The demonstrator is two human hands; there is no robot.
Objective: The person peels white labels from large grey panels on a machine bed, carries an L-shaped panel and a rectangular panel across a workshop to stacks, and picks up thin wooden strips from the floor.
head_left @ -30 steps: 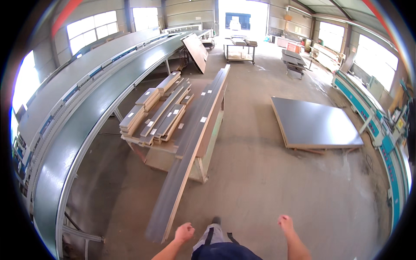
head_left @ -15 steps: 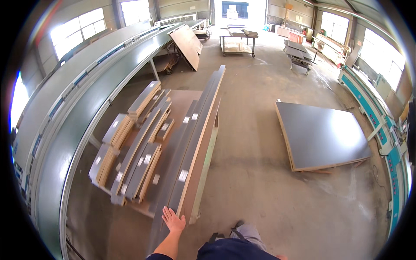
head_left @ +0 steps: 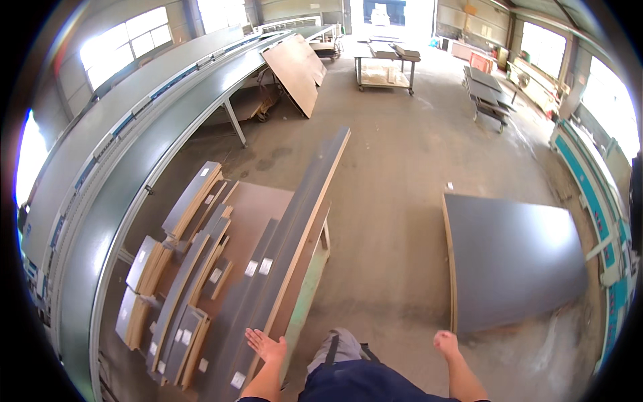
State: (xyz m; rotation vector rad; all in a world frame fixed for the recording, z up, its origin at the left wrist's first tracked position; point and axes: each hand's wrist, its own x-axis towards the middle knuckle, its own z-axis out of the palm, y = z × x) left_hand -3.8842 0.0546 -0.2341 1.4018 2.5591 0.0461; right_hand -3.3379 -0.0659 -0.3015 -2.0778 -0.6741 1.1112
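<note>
My left hand (head_left: pixel 266 345) is at the right edge of a stack of long dark grey boards (head_left: pixel 295 221), palm down with the fingers spread. It holds nothing; whether it touches the boards is hard to tell. White labels dot the boards. To their left, short grey panels in piles (head_left: pixel 149 261) and narrow labelled strips lie on a brown base sheet (head_left: pixel 264 201). My right hand (head_left: pixel 447 342) hangs at my right side with its fingers curled in and nothing visible in them. It is nearest to the front left corner of a low stack of large grey panels (head_left: pixel 512 254).
A long machine bed (head_left: pixel 140 208) runs along the left. Brown sheets (head_left: pixel 295 74) lean beside its far end. A wheeled table (head_left: pixel 385 77) and a cart of panels (head_left: pixel 485 87) stand farther off. A teal and white machine (head_left: pixel 586 187) lines the right wall.
The boards and the panel stack have come closer and lower in view as I walk forward. My left hand has shifted toward the boards' right edge. My right hand has come into view.
</note>
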